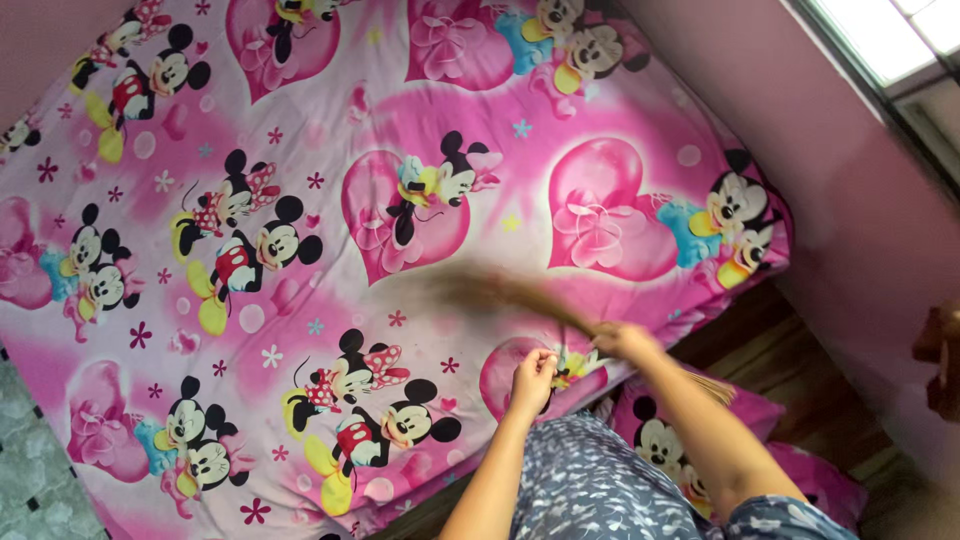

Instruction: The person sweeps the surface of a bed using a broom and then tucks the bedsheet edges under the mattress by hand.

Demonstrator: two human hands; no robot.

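- the right hand (pixel 622 340) is grasping a small hand broom (pixel 520 295) of brown bristles; its bound handle end is poking out behind the hand toward 4 o'clock, and the brush end is fanning out toward 10 o'clock.
- the broom is lying low over the bedsheet (pixel 300 130), at about 5 o'clock from the middle of the bed, and is smeared by blur, so i cannot tell whether its tips are touching the cloth.
- the left hand (pixel 533 378) is clenching into a loose fist and pressing on the sheet near the bed's edge, just at 7 o'clock from the right hand; whether it is pinching a fold of cloth i cannot tell.
- the sheet is showing pink hearts, small flowers and cartoon mice, and is lying mostly flat over the mattress.
- handling, as a judgement: the broom is looking light and springy, stiff at the bound neck and soft at the tips, so taking hold at the neck, where the right hand is sitting, is giving the most control; the sheet is looking thin, soft and prone to sliding.
- a pillow (pixel 690 430) in matching print is lying on the floor at 5 o'clock, beside the person's patterned blue clothing (pixel 590 480).
- a pink wall (pixel 800 150) is running along 3 o'clock, with a window (pixel 890 35) at 1 o'clock.
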